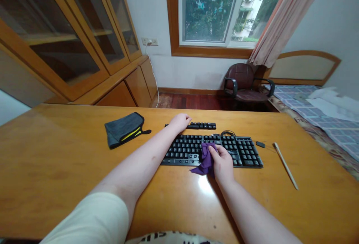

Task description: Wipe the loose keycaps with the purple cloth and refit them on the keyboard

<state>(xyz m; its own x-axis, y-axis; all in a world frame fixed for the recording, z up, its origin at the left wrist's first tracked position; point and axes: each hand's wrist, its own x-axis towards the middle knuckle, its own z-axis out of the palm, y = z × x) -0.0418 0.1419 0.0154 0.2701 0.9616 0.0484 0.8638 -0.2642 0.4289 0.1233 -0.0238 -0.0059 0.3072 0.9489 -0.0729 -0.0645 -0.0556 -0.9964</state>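
A black keyboard [185, 145] lies on the wooden table in front of me, several keycaps off its bottom row so that pale switch spots show. My right hand [224, 164] pinches a crumpled purple cloth [206, 160], which rests over the lower middle of the keyboard. Behind the keyboard, loose black keycaps [203, 126] are lined up in rows. My left hand [180, 122] is at the left part of these rows, its fingers curled in; whether a keycap is between them is hidden.
A folded grey cloth [125, 129] with yellow lining lies left on the table [70, 169]. To the right are a small dark object [260, 144] and a thin pale stick [286, 166]. A coiled black cable [227, 133] sits behind the keyboard. A chair [242, 81] stands beyond the table.
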